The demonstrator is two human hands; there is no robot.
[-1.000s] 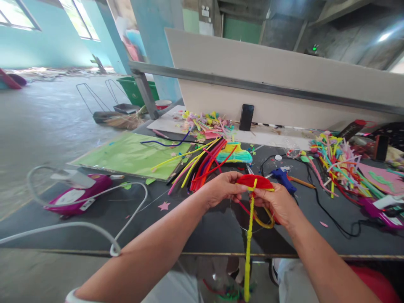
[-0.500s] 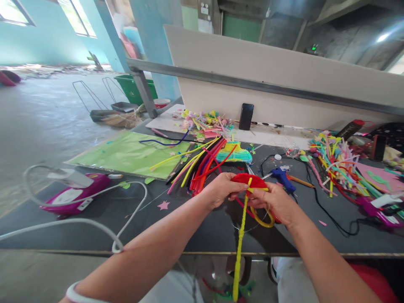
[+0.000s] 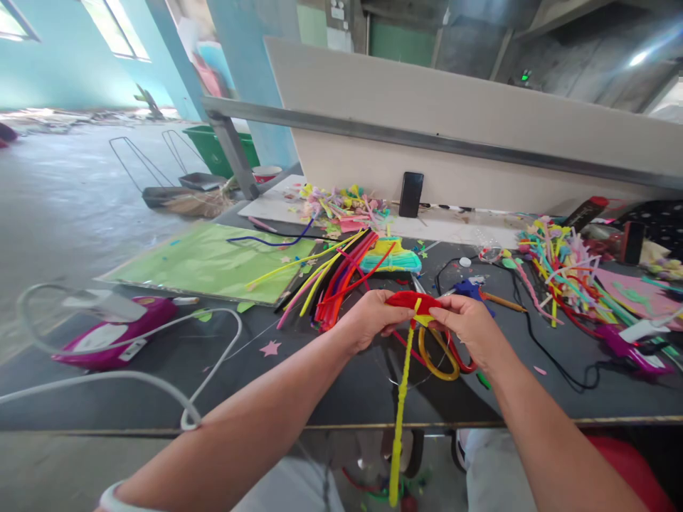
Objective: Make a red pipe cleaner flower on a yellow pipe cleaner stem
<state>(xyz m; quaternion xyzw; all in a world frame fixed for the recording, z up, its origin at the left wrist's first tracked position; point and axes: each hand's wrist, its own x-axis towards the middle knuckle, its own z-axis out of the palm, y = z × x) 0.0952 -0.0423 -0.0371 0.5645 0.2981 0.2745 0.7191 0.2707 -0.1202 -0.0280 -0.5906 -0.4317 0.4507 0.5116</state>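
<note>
Between my two hands is a rounded red fuzzy piece (image 3: 410, 298), held up over the table's front part. My left hand (image 3: 375, 317) pinches its left side between thumb and fingers. The right end is gripped by my right hand (image 3: 465, 321), thumb on the near face. A yellow pipe cleaner stem (image 3: 403, 402) hangs from the red piece down past the table edge, with a short yellow bit crossing the red at its top. Below my right hand lie loops of gold and red pipe cleaner (image 3: 445, 370). Behind my hands is a blue glue gun (image 3: 470, 288).
A bundle of coloured pipe cleaners (image 3: 341, 284) lies left of my hands, by a green sheet (image 3: 213, 259). A phone (image 3: 411, 194) leans on the white board. Purple power strips (image 3: 114, 334) with cables sit left and right. Mixed fuzzy pieces (image 3: 560, 263) are heaped at right.
My right hand has shifted from the yellow crosspiece to the right end of the red piece. The red piece is tilted flatter, and the view has moved slightly.
</note>
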